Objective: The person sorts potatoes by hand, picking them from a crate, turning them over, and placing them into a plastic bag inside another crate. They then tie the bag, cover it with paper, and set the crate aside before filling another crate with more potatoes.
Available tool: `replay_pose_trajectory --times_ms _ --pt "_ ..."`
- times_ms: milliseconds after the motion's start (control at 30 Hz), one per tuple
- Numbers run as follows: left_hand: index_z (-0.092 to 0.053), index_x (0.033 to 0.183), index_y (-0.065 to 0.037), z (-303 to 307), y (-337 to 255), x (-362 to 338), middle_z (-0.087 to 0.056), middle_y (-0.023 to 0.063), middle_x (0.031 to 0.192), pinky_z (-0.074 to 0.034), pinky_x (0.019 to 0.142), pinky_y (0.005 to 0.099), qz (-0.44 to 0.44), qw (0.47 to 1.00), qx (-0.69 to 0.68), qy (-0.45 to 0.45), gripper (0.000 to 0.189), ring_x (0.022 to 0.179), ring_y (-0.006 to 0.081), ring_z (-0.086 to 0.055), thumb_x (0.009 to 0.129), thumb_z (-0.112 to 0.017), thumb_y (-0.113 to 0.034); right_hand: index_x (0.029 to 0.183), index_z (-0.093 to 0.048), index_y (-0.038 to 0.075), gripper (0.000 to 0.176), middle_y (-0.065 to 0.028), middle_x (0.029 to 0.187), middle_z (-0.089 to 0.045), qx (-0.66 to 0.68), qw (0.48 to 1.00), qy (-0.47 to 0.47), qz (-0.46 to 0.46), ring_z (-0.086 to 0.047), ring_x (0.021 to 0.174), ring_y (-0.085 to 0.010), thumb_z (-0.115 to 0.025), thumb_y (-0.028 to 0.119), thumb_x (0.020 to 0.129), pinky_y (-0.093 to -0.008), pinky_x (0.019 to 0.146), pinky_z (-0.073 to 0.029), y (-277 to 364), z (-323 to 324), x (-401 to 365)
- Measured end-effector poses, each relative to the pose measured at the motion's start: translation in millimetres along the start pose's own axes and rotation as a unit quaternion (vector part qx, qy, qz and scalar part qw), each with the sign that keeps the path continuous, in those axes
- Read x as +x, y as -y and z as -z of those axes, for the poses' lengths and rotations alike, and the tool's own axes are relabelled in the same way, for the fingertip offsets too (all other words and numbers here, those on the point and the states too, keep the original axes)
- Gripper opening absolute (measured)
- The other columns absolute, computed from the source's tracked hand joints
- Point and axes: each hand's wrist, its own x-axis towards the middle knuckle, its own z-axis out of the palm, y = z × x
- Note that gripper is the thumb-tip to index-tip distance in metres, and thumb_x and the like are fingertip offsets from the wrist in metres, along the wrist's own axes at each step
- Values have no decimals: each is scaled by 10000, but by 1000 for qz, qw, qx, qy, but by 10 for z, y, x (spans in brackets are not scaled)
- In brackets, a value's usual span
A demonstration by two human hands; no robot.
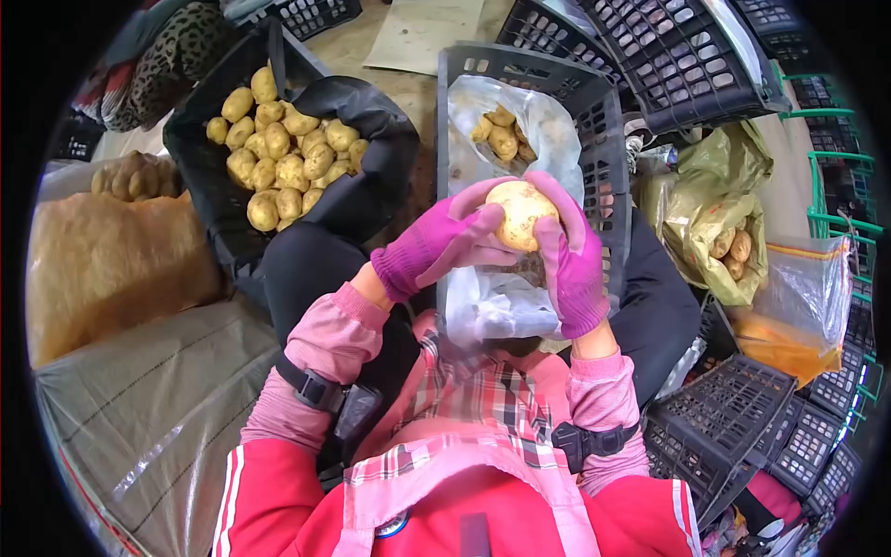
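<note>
A pale, round potato point(522, 215) is held up between my two hands, above a black plastic crate point(600, 121). My left hand point(455, 232), in a pink-purple glove, closes on its left side. On the other side my right hand point(568, 243), gloved alike, grips it with the thumb in front and fingers over the top. Below them a clear plastic bag point(555, 125) lines the crate, with a few potatoes point(504, 141) inside its far end. To the left, a crate lined with a black bag point(371, 116) holds many potatoes point(290, 171).
On the left stand a tan mesh sack point(111, 265) and a grey covered surface point(158, 390). At right are an olive bag point(710, 176) with several potatoes point(731, 249), a clear bag with orange contents point(789, 316) and stacked black crates point(719, 413). Another crate point(677, 56) leans behind.
</note>
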Motion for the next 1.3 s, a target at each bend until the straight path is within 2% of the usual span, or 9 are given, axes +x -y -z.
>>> replay_pose_trajectory --times_ms 167,367,467,567,633,767,900,1133,1300 --pt "-371 1459 -15 56 40 73 -530 98 1343 -449 1025 337 -165 974 148 -53 779 1187 177 -561 829 -773 -234 1380 -484 11 629 -127 1357 -523 161 984 -58 -56 -518 1228 -202 -668 398 920 -318 1013 -424 -108 -55 97" --pt "-451 1405 14 30 11 2 -553 88 1329 -415 1043 316 -186 951 235 -74 762 1236 151 -511 758 -817 -153 1385 -474 10 707 -110 1335 -527 92 991 -4 -99 -527 1191 -187 -735 410 865 -298 994 -429 12 -47 31" --pt "-441 1410 13 82 42 86 -545 89 1337 -400 1055 320 -268 907 323 -48 755 1247 159 -500 768 -807 -142 1385 -475 6 717 -101 1338 -524 31 999 -3 -9 -518 1196 -176 -748 404 855 -289 994 -422 -58 -14 49" --pt "-432 1414 -4 98 125 94 -529 89 1323 -395 1054 324 -232 923 295 -84 708 1229 168 -507 815 -768 -179 1343 -525 -3 607 -96 1220 -613 -90 993 -34 -68 -604 1088 -175 -565 472 966 -272 920 -485 -93 -4 33" --pt "-444 1402 -10 63 114 49 -528 88 1307 -402 1044 319 -285 925 234 -95 666 1213 169 -515 835 -749 -182 1314 -545 -9 595 -92 1163 -639 12 990 -95 -99 -635 1024 -165 -467 492 1003 -292 879 -527 -41 -157 55" --pt "-503 1329 -8 259 -165 -66 -563 134 1249 -433 1011 333 -405 817 191 -364 583 1195 202 -526 832 -738 -202 1277 -563 -11 417 -115 1175 -641 28 994 -78 -64 -648 1044 -201 -489 316 1030 -319 899 -537 -105 -178 76" --pt "-525 1242 40 958 -372 -199 -558 205 1249 -411 1022 422 -396 509 459 -611 494 1163 332 -537 818 -700 -145 1262 -576 -14 323 -127 1173 -650 26 993 -48 -108 -655 1036 -206 -524 185 1013 -311 918 -522 -232 17 49" --pt "-562 1215 -25 374 -327 144 -559 169 1273 -360 1054 435 -394 539 642 -378 446 1216 360 -494 798 -676 -136 1267 -579 -15 352 -123 1156 -665 7 974 -7 -225 -649 1004 -187 -582 157 960 -273 884 -504 -1001 304 338" --pt "-594 1196 3 497 -345 450 -624 147 1205 -435 991 367 -328 694 564 -306 381 1137 280 -583 844 -658 -130 1264 -572 -23 443 -121 1115 -672 -131 958 -69 -245 -616 1044 -200 -659 173 876 -288 904 -472 -1805 63 877"
